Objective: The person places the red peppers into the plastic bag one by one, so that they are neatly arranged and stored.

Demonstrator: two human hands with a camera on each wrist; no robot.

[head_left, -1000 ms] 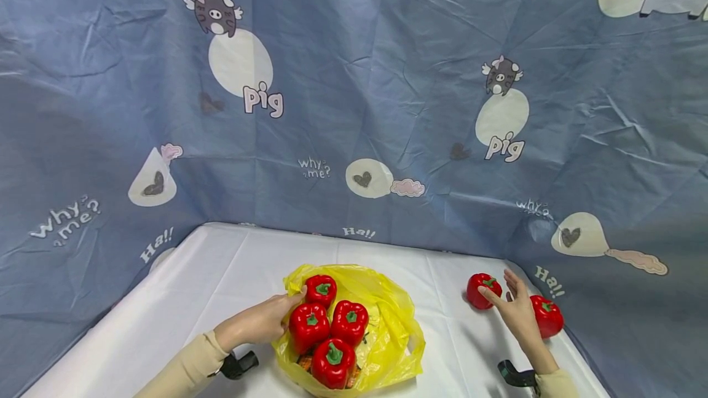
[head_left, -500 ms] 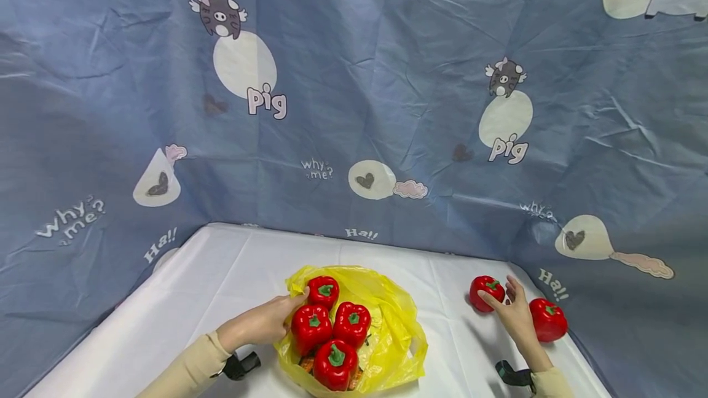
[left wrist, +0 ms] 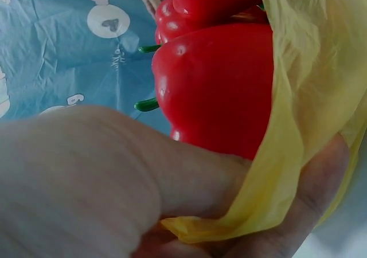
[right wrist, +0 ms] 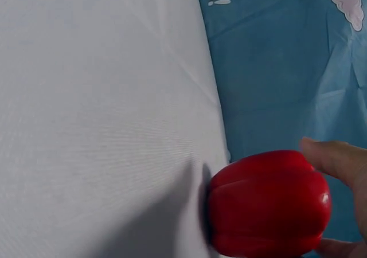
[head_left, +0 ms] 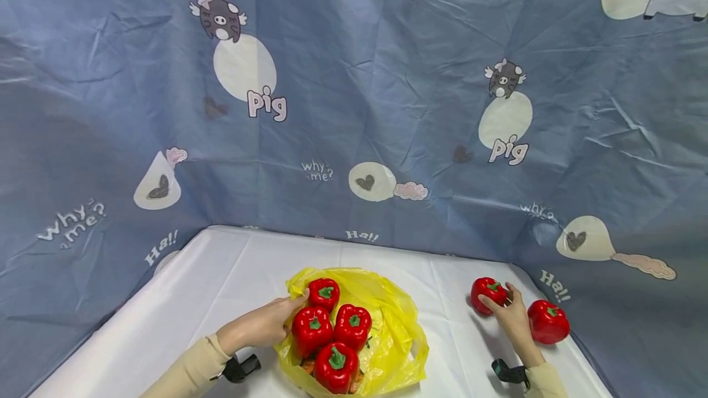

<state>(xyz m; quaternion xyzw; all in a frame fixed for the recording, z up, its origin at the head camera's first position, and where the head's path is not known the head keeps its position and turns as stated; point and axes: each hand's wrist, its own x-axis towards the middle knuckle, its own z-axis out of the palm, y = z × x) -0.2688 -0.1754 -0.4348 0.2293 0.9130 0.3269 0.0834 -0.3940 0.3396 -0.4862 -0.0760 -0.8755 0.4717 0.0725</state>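
Note:
The left hand pinches the left rim of the yellow plastic bag, thumb inside and fingers outside. Several red bell peppers with green stems fill the bag's left side; the front one sits over orange items that are partly hidden. At the right, the right hand has thumb and fingers on opposite sides of a red pepper resting on the cloth. In the right wrist view, digits touch its upper and lower edges.
Another red pepper lies just right of the right hand, near the table's right edge. White cloth covers the table, and a blue printed curtain stands behind and along both sides.
The right hand has moved slightly left and down, and its fingers have closed in around the pepper. The left hand keeps its hold on the bag.

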